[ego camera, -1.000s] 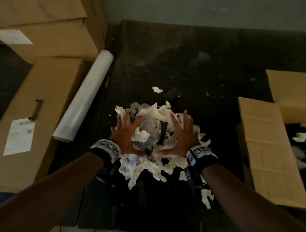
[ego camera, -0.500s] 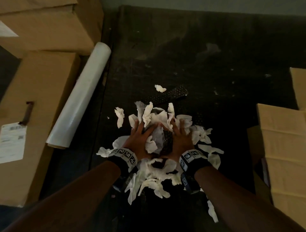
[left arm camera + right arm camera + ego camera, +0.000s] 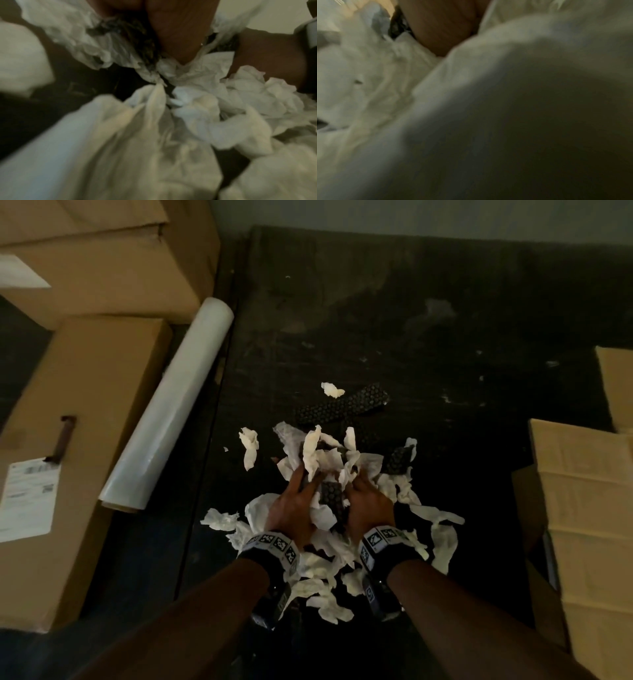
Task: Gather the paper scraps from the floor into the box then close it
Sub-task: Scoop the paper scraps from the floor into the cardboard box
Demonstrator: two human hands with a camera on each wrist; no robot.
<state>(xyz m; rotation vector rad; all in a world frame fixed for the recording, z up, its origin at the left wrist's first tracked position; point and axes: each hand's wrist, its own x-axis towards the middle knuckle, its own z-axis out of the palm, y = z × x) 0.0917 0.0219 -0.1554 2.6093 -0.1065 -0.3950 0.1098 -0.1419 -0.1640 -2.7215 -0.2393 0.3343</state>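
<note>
Both hands grasp one heap of paper scraps [image 3: 325, 463] between them. Left hand [image 3: 293, 506] and right hand [image 3: 368, 505] lie close together, palms turned toward each other, with fingers curled into the heap. The forearms reach forward and down from the bottom of the head view. The scraps are white, torn and crumpled, mixed with dark patterned strips [image 3: 342, 405], and they lie on the dark floor [image 3: 445, 337]. An open cardboard box [image 3: 582, 508] stands to the right.
</note>
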